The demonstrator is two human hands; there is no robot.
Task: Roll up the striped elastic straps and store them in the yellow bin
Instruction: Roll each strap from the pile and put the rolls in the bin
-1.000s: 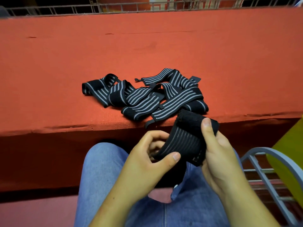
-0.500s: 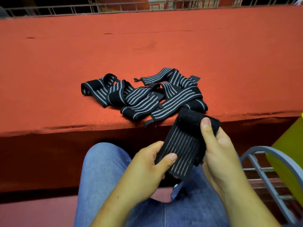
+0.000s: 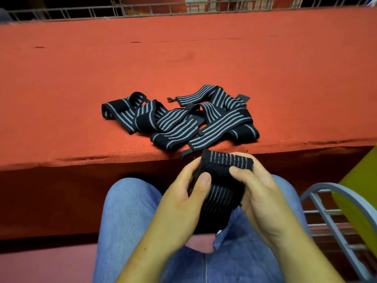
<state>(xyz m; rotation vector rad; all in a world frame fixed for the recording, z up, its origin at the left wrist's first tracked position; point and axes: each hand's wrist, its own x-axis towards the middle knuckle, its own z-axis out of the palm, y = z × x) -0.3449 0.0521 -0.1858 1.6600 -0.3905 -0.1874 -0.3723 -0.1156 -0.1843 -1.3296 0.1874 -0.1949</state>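
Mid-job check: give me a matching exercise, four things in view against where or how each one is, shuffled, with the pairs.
Things
1. held strap
2. strap pile
3. bin
4. metal frame

Places or states
A. lying on the red table
B. yellow, at the far right edge
C. gripped by the left hand and right hand
D. grey, lower right

Pairs: 1-C, 2-A, 3-B, 4-D

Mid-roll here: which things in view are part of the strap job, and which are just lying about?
Part of the job:
partly rolled strap, gripped by the left hand and right hand
loose strap pile on the red table
yellow bin at the right edge

Just lying about:
grey metal frame beside the bin
wire railing behind the table
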